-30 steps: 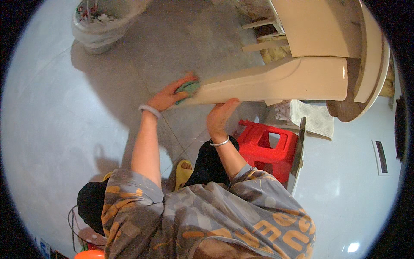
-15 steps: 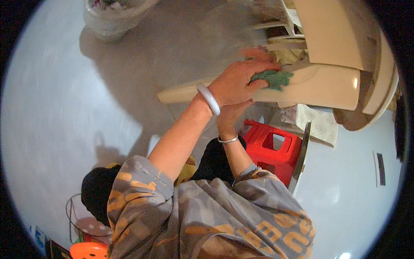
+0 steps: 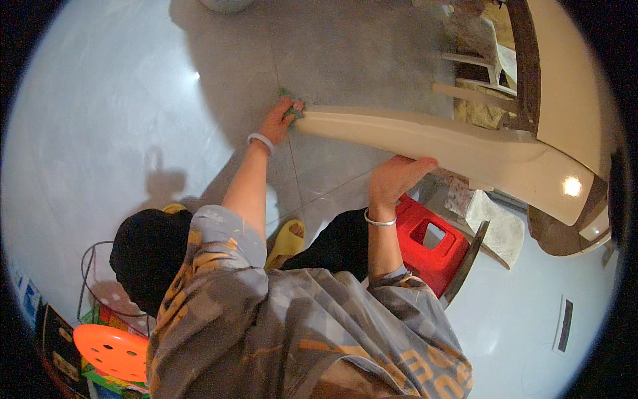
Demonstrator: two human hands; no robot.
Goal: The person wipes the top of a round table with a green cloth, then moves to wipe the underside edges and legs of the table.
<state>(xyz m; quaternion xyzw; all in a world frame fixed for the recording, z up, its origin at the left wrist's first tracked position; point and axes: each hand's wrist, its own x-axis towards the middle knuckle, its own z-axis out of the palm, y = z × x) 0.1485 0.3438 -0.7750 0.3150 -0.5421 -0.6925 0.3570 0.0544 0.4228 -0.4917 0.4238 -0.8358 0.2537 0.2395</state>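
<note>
A long, smooth, cream-coloured furniture leg [image 3: 399,130] reaches leftward from a larger cream piece [image 3: 575,80], tapering to a narrow tip. At that tip is my left hand [image 3: 276,122], its fingers closed round a crumpled green cloth [image 3: 296,114]. The cloth wraps or presses against the leg's end. My right hand [image 3: 397,178] holds the leg's near edge around its middle, with the thumb pointing right along it. Its fingers are partly hidden beneath the leg.
A red plastic stool [image 3: 432,243] stands by my right forearm, with a dark-edged board [image 3: 465,266] against it. Papers [image 3: 495,226] lie under the leg. An orange round seat [image 3: 109,349] is at the lower left. My yellow slipper [image 3: 287,243] is on the tiled floor.
My left hand has moved left with the green cloth, from the leg's broad part to its narrow tip. My right hand now shows at the near edge, and the view has shifted.
</note>
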